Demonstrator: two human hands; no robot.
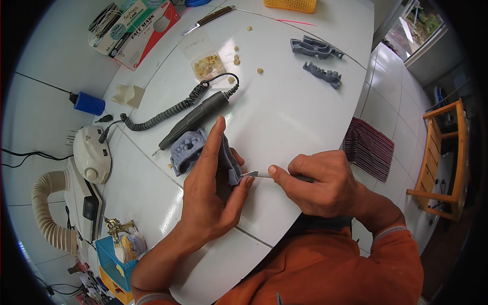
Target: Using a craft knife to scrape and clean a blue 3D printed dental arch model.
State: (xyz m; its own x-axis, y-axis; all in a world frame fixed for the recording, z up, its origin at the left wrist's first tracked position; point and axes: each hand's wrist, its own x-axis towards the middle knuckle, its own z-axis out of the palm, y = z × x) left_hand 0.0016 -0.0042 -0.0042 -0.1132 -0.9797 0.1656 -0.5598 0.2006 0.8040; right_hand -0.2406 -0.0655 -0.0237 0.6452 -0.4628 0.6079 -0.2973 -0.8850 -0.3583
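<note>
My left hand (206, 193) grips a grey dental model (231, 165) between its thumb and fingers, above the table. A toothed grey model part (186, 150) shows on the other side of that hand; whether it joins the held piece, I cannot tell. In my right hand (323, 185) is a slim metal knife (258, 174), pinched by thumb and forefinger. Its tip meets the lower corner of the held model, close to my left thumb. Beyond the left hand lies a dark grey rotary handpiece (195, 119) on a coiled cord.
Two grey model pieces (316, 48) (323, 74) lie at the far right of the white table (274, 112). A small clear box (207, 66) holds tooth-coloured pieces. At the left stand a white control unit (92, 152) and a ribbed hose (47, 208). A wooden-handled knife (209, 19) lies far back.
</note>
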